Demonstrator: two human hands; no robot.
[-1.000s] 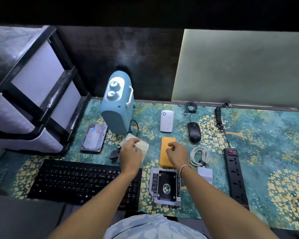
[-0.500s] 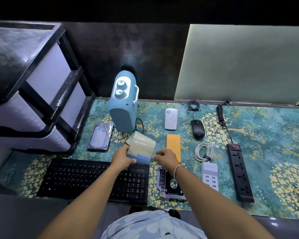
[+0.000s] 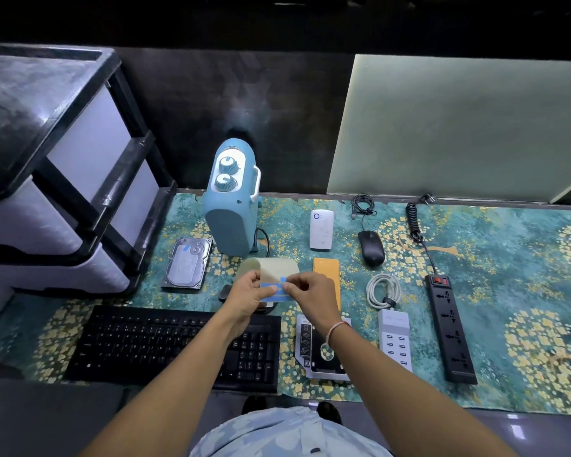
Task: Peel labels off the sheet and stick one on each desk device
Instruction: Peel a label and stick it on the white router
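Note:
My left hand (image 3: 248, 293) holds a pale label sheet (image 3: 276, 268) with blue labels, lifted above the desk's middle. My right hand (image 3: 310, 291) pinches a blue label (image 3: 282, 281) at the sheet's right side. Devices lie around on the mat: a hard drive (image 3: 187, 262) that bears a small blue mark, a blue heater (image 3: 232, 206), a white plug-in unit (image 3: 321, 229), a black mouse (image 3: 371, 244), an orange flat device (image 3: 327, 268), a keyboard (image 3: 165, 344), a drive caddy (image 3: 305, 349), a white USB hub (image 3: 394, 338) and a power strip (image 3: 449, 328).
A coiled white cable (image 3: 384, 290) lies between the orange device and the power strip. A black-framed drawer unit (image 3: 56, 179) stands at the left. A pale green board (image 3: 459, 127) leans on the back wall. A small dark object (image 3: 225, 291) sits under my left hand.
Both hands left the desk surface and came together. The left hand raised the label sheet, and the right hand moved from the orange device to pinch a blue label on it.

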